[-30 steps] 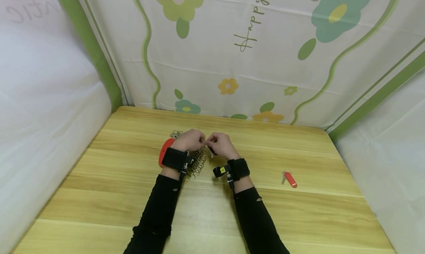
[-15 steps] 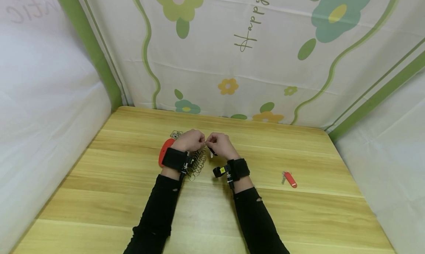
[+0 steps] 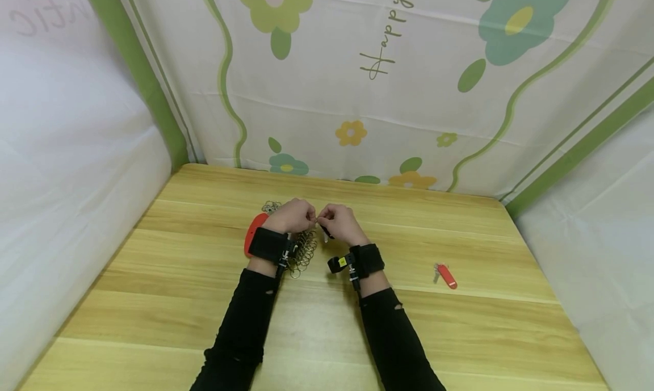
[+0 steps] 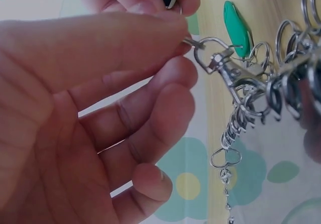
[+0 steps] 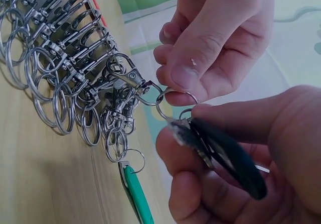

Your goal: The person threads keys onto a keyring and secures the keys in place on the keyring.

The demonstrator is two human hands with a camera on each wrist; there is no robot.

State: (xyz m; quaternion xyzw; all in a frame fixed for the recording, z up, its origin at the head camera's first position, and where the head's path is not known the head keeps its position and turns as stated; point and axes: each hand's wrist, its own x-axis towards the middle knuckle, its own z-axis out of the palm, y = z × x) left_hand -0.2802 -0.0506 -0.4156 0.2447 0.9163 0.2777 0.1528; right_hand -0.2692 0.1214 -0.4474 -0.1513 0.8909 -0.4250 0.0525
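Observation:
My left hand [image 3: 295,215] and right hand [image 3: 342,225] meet fingertip to fingertip over the table. Between thumb and finger, my left hand pinches a metal split ring [image 5: 194,96] that is linked to a swivel clasp [image 5: 128,77]. My right hand grips a black key tag [image 5: 233,159] with a silver key [image 5: 184,133] against it, close beside the split ring. In the left wrist view the black tag is mostly out of frame. A row of clasps with dangling rings [image 3: 305,250] lies under my left wrist, partly hidden by it. A green key tag [image 5: 136,194] hangs from one ring.
A red holder [image 3: 251,238] sits under the left wrist, mostly covered by it. Loose rings [image 3: 270,206] lie beyond it. To the right, a red key tag [image 3: 447,276] with a key [image 3: 436,274] rests on the wooden table [image 3: 490,323]. Fabric walls [image 3: 327,84] enclose the table.
Both hands stay in nearly the same place, fingertips together; only slight finger movement shows. The silver key below the right hand shifts a little.

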